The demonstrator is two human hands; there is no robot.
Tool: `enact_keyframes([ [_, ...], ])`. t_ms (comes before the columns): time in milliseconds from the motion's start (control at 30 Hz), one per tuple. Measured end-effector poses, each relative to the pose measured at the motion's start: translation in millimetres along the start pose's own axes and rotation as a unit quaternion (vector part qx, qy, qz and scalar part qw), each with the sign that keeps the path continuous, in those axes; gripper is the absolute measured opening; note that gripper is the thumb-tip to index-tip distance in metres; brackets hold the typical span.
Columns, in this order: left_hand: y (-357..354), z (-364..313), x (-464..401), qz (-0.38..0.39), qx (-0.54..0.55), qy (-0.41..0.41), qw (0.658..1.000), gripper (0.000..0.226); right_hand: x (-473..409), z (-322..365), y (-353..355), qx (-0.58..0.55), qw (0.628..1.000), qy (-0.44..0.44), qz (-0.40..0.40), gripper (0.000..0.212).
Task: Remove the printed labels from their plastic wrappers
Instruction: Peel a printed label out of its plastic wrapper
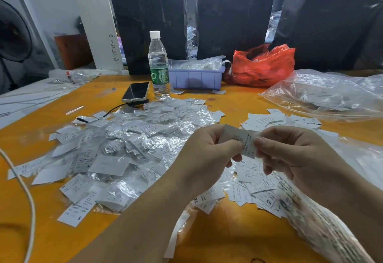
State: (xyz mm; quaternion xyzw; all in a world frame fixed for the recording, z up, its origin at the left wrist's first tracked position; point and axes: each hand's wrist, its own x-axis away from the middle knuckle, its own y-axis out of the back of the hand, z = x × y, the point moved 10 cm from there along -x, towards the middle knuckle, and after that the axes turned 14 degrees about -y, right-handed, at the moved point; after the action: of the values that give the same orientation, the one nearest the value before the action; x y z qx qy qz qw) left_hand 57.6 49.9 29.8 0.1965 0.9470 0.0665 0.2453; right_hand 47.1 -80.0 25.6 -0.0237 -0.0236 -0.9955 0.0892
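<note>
Left hand (204,152) and right hand (290,153), each grip pinching one wrapped label (242,139) above the tabletop (238,231) (heap beneath), with likely tearing of the label if pulled unevenly.

Orange table (228,238); white labels (107,165), black print; red bag (263,66); lilac tray (196,79).
</note>
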Motion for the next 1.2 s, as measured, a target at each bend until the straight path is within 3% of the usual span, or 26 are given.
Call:
enact_keyframes([
  [367, 3.1, -0.3, -0.9, -0.002, 0.015, 0.002, 1.000, 0.018, 0.8, 1.5, 6.2, -0.043, 0.998, 0.002, -0.035, 0.021],
  [633, 0.2, 1.2, -1.4, 0.000, 0.022, 0.008, 1.000, 0.017, 0.2, 0.8, 1.1, -0.005, 1.000, -0.005, -0.021, 0.020],
  [933, 2.6, -0.8, 0.3, -0.023, 0.007, 0.000, 1.000, 0.012, -1.1, -2.8, 1.2, -0.053, 0.998, -0.030, -0.002, 0.026],
  [1200, 4.6, -7.2, 1.6, -0.015, -0.004, -0.004, 1.000, 0.022, -1.3, -2.7, 1.8, -0.050, 0.998, -0.026, -0.010, 0.022],
])
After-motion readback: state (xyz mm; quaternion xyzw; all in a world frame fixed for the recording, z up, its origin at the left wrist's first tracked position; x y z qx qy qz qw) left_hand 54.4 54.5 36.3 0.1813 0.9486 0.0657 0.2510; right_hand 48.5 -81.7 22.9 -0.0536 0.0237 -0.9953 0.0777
